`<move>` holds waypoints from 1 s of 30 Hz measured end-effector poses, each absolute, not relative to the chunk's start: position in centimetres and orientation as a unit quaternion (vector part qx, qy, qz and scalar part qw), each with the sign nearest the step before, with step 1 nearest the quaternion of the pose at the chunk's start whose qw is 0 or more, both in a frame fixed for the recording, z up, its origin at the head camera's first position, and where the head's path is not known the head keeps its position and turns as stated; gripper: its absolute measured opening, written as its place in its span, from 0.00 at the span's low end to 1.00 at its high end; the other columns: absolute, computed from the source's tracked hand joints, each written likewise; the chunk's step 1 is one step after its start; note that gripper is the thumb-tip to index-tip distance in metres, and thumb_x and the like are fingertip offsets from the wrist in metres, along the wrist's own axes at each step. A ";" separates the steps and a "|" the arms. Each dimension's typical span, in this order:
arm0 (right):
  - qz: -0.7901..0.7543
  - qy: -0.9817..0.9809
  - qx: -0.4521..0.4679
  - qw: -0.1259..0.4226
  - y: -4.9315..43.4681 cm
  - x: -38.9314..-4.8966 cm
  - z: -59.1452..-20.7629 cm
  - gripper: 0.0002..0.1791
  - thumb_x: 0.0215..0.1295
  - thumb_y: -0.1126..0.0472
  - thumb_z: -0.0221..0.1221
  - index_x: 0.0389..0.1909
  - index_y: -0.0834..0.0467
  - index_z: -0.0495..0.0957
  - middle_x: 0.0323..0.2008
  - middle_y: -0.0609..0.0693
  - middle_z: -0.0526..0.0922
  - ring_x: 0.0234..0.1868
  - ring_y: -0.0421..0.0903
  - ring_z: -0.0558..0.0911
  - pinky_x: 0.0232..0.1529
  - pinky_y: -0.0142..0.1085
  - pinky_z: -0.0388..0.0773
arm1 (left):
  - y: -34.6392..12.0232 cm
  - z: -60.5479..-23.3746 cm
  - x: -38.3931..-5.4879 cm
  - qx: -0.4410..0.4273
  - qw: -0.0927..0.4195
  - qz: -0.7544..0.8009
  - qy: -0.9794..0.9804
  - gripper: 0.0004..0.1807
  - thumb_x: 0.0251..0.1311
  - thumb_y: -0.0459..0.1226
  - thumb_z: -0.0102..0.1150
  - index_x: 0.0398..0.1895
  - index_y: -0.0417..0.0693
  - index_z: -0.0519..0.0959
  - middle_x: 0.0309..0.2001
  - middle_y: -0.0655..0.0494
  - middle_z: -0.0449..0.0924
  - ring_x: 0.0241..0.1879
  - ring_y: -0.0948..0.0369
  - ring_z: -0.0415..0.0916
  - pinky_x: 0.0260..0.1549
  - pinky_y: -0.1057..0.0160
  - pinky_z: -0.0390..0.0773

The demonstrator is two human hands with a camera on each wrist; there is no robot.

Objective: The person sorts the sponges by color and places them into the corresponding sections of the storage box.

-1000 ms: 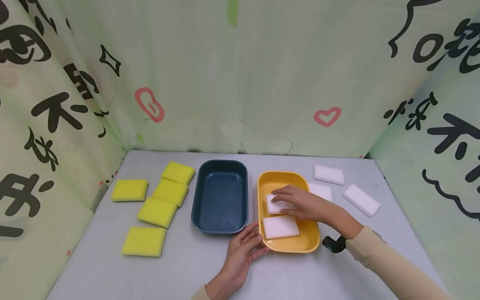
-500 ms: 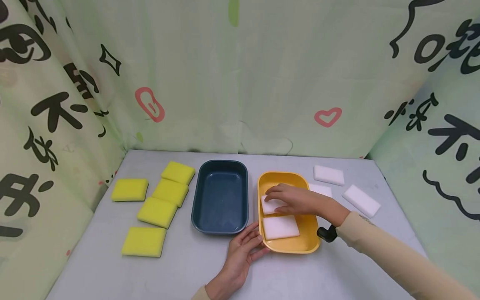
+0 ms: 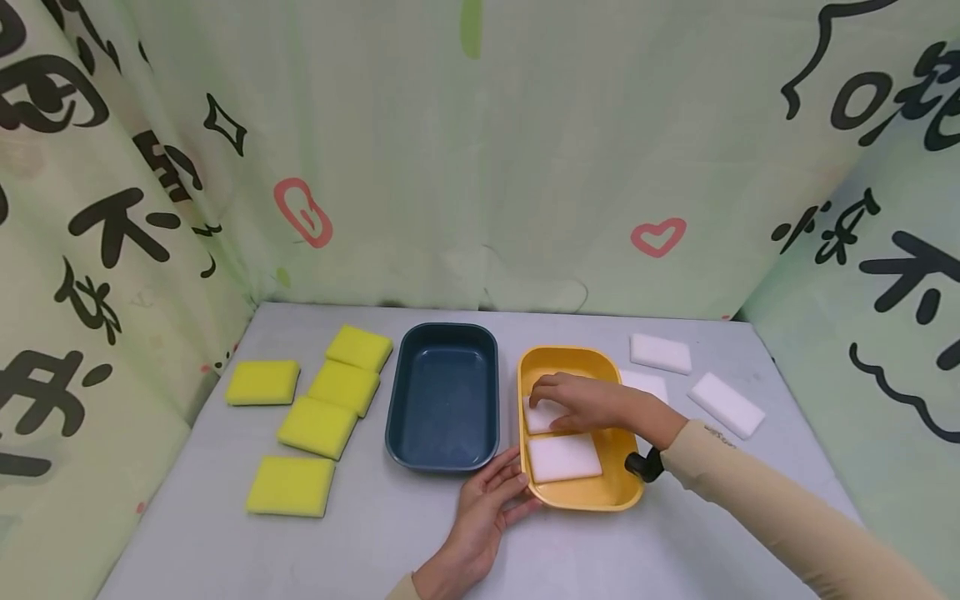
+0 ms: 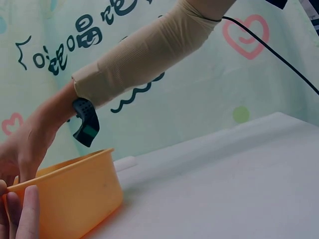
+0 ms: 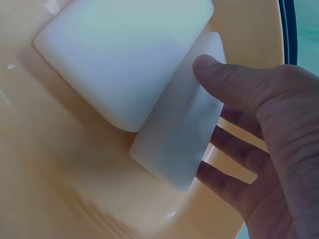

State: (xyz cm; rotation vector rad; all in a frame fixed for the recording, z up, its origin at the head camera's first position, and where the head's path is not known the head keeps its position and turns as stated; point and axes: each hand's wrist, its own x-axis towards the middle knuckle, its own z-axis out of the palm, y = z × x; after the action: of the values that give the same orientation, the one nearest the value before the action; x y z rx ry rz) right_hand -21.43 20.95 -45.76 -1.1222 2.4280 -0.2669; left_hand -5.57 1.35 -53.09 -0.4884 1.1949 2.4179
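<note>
Has a pale green curtain (image 3: 555,150) for backdrop, printed with black lettering (image 3: 892,267) and spread along both sides as well. Works over a pale table (image 3: 360,550). Reaches in from the right in a beige sleeve (image 3: 780,500). Has an orange-yellow tray (image 3: 618,454) right of centre and, just to its left, a dark blue tray (image 3: 444,408).

Rests the left hand (image 3: 476,517) against the near left corner of the orange-yellow tray, with fingers fairly straight along the outer wall. Dips the right hand (image 3: 581,404) into that tray and pinches the rear white block (image 5: 177,119) there, thumb on the broad face, fingers against the opposite side. Cannot tell from these views if contact exists between that block and the tray's base.

Has five yellow sponges (image 3: 343,387) on the left of the table: three touching in a slanting row, one to the left of them, one just in front. Has a front white block (image 3: 565,457) lying in the orange-yellow tray, just beside the pinched one, and three other white blocks (image 3: 727,405) to the right of it on the table, one partly hidden. Wears a dark wrist device (image 3: 647,465) on the right arm, at the cuff.
</note>
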 end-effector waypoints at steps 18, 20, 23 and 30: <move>-0.118 0.892 -0.383 0.208 21.6 -21.3 -44.6 0.20 0.69 0.57 0.69 0.59 0.54 0.81 0.63 0.52 0.80 0.63 0.52 0.78 0.68 0.50 0.79 | 1.4 -53.2 -5.5 -0.172 0.195 0.867 0.425 0.31 0.66 0.30 0.66 0.73 0.42 0.72 0.48 0.55 0.79 0.43 0.62 0.83 0.47 0.58 0.90; -0.136 0.897 -0.371 0.200 22.0 -21.2 -44.3 0.20 0.69 0.58 0.68 0.60 0.54 0.81 0.63 0.51 0.81 0.63 0.53 0.79 0.67 0.52 0.79 | 1.4 -53.2 -5.5 -0.172 0.194 0.868 0.424 0.31 0.66 0.30 0.66 0.73 0.41 0.72 0.48 0.55 0.79 0.43 0.62 0.83 0.47 0.58 0.90; -0.167 0.903 -0.347 0.188 22.9 -21.0 -44.0 0.21 0.70 0.58 0.68 0.62 0.54 0.80 0.63 0.51 0.81 0.65 0.55 0.79 0.67 0.54 0.79 | 1.5 -53.1 -5.4 -0.171 0.192 0.869 0.424 0.31 0.66 0.29 0.66 0.73 0.41 0.72 0.48 0.55 0.80 0.42 0.62 0.84 0.47 0.58 0.90; -0.233 0.909 -0.313 0.148 25.2 -21.0 -43.6 0.22 0.71 0.59 0.66 0.64 0.58 0.78 0.64 0.54 0.81 0.67 0.60 0.76 0.68 0.61 0.75 | 1.5 -53.1 -5.5 -0.169 0.186 0.871 0.423 0.31 0.66 0.29 0.66 0.73 0.41 0.72 0.48 0.55 0.80 0.42 0.62 0.84 0.47 0.58 0.90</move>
State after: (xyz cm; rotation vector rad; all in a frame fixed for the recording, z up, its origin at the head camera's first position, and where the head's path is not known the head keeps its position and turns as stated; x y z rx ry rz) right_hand -20.99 25.22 -43.55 -0.8995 2.6142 -0.6714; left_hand -5.48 1.51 -53.15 -0.4763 1.1923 2.4523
